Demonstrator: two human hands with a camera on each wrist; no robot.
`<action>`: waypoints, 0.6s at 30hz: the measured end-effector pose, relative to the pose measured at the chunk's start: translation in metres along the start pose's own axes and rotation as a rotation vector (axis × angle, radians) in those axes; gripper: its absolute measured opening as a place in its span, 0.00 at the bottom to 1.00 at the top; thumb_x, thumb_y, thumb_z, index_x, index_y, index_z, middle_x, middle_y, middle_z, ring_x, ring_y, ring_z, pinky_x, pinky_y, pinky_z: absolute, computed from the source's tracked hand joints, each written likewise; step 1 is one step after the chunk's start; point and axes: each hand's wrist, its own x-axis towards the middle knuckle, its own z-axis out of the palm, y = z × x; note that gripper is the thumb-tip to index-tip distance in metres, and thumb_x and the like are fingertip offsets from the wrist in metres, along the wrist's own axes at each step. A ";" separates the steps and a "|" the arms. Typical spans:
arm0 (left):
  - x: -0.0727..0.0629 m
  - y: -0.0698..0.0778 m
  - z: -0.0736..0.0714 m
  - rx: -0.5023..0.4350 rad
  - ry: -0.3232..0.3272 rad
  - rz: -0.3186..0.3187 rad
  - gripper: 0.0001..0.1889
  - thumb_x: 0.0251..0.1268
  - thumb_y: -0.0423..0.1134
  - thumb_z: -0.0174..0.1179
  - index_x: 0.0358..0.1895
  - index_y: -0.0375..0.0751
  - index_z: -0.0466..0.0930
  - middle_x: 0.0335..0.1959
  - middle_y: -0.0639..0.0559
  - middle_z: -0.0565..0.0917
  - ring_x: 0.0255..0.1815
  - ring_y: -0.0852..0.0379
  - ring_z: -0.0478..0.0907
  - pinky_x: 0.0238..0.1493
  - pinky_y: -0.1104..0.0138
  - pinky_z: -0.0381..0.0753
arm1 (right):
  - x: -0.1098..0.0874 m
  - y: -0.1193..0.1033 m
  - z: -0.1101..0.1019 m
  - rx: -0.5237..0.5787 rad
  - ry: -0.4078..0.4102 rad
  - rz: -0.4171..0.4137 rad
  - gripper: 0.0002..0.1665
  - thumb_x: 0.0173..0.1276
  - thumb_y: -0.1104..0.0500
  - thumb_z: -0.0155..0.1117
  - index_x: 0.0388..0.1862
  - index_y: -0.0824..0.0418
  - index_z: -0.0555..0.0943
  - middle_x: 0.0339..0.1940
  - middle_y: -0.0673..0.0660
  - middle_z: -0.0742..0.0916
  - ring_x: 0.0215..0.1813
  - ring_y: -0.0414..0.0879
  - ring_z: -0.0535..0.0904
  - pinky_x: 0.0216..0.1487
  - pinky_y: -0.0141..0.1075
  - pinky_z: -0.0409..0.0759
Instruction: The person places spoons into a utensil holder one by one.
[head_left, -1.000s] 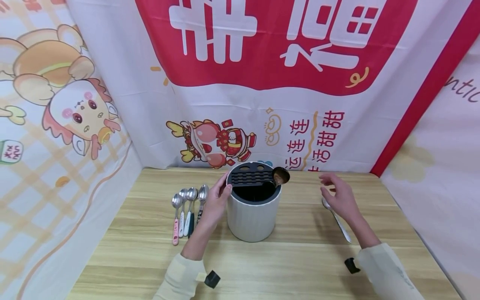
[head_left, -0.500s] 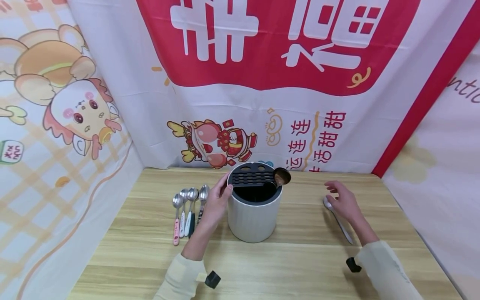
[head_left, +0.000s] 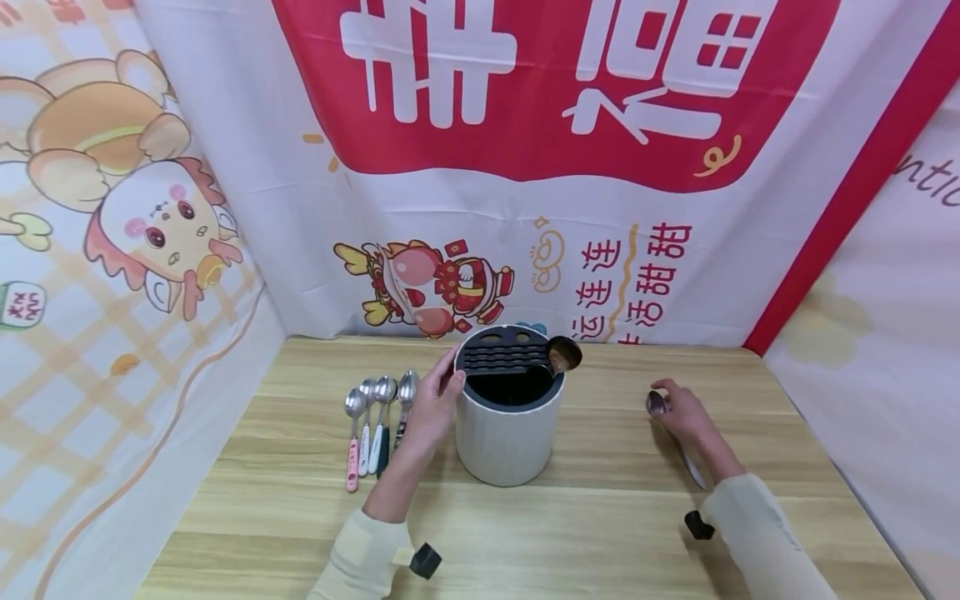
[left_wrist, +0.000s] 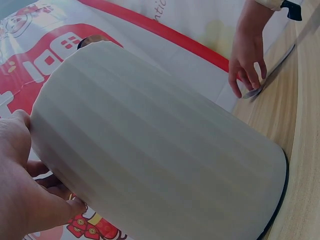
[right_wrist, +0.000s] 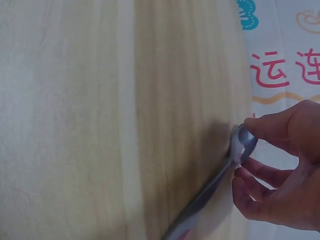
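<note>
Right hand [head_left: 687, 418] pinches the spoon [right_wrist: 206, 192] by its bowl, toward the worktop's [head_left: 585, 542] right edge. Left hand [head_left: 433, 404] grips the canister [head_left: 504, 446] at its rim. Step, as judged: pick-up; next move calls for a steady lift.

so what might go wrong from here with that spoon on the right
The right hand pinches the spoon by its smooth bowl, so it might slip or swing. The dark utensil juts past the rim of the container and could get knocked. The left hand holds only one side, so a bump might tip the container.
</note>
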 end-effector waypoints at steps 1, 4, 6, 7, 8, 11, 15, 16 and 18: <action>0.000 0.000 0.000 0.002 0.000 -0.004 0.27 0.78 0.49 0.48 0.77 0.62 0.59 0.80 0.58 0.60 0.79 0.54 0.59 0.77 0.58 0.63 | 0.000 0.001 0.001 0.002 -0.001 0.009 0.33 0.59 0.67 0.66 0.63 0.74 0.69 0.45 0.78 0.80 0.47 0.67 0.78 0.49 0.59 0.79; 0.000 0.000 0.001 0.002 0.002 -0.004 0.27 0.78 0.49 0.48 0.77 0.63 0.59 0.80 0.58 0.60 0.80 0.54 0.59 0.77 0.58 0.63 | 0.001 0.004 0.004 -0.008 -0.004 0.048 0.35 0.56 0.68 0.67 0.63 0.74 0.69 0.47 0.78 0.79 0.48 0.67 0.76 0.51 0.58 0.78; 0.000 -0.001 0.001 0.007 0.005 -0.007 0.26 0.78 0.49 0.48 0.77 0.64 0.59 0.80 0.58 0.60 0.80 0.54 0.59 0.77 0.57 0.63 | 0.003 0.005 0.006 -0.024 0.007 0.063 0.34 0.55 0.68 0.66 0.62 0.75 0.69 0.48 0.78 0.78 0.49 0.68 0.75 0.53 0.60 0.77; 0.000 -0.001 0.001 0.008 0.005 -0.008 0.26 0.78 0.50 0.48 0.77 0.64 0.59 0.79 0.58 0.60 0.80 0.55 0.59 0.77 0.58 0.63 | 0.003 0.006 0.006 -0.028 0.008 0.074 0.34 0.55 0.68 0.65 0.61 0.75 0.69 0.48 0.79 0.78 0.50 0.69 0.75 0.54 0.61 0.76; 0.000 -0.001 0.001 0.011 0.005 -0.009 0.27 0.78 0.50 0.48 0.77 0.64 0.59 0.79 0.58 0.60 0.80 0.55 0.59 0.77 0.58 0.63 | 0.004 0.006 0.006 -0.030 0.005 0.093 0.33 0.55 0.68 0.64 0.61 0.75 0.70 0.49 0.79 0.78 0.51 0.69 0.75 0.55 0.62 0.76; 0.001 -0.001 0.000 0.015 0.005 -0.012 0.27 0.78 0.51 0.48 0.76 0.65 0.59 0.79 0.59 0.60 0.79 0.55 0.59 0.77 0.58 0.63 | 0.007 0.006 0.007 -0.015 -0.016 0.151 0.30 0.58 0.67 0.63 0.60 0.73 0.69 0.51 0.78 0.78 0.52 0.69 0.75 0.56 0.62 0.76; 0.001 -0.001 0.000 0.013 0.007 -0.008 0.27 0.77 0.51 0.48 0.76 0.64 0.59 0.79 0.59 0.60 0.79 0.54 0.59 0.77 0.58 0.63 | 0.006 0.006 0.007 -0.001 -0.018 0.189 0.24 0.60 0.67 0.62 0.55 0.70 0.70 0.49 0.75 0.81 0.47 0.64 0.77 0.49 0.55 0.80; 0.000 -0.001 0.000 0.011 0.007 -0.004 0.27 0.78 0.50 0.48 0.77 0.63 0.59 0.80 0.58 0.60 0.80 0.54 0.58 0.77 0.57 0.62 | 0.006 0.006 0.007 -0.008 -0.009 0.186 0.22 0.60 0.67 0.62 0.53 0.70 0.70 0.46 0.74 0.81 0.44 0.63 0.77 0.46 0.52 0.80; 0.000 -0.002 0.000 0.010 0.003 -0.008 0.27 0.78 0.50 0.48 0.77 0.63 0.59 0.80 0.58 0.60 0.80 0.54 0.58 0.77 0.57 0.62 | 0.004 0.007 0.006 -0.025 0.012 0.177 0.20 0.58 0.68 0.62 0.49 0.70 0.71 0.41 0.72 0.82 0.40 0.61 0.78 0.40 0.49 0.79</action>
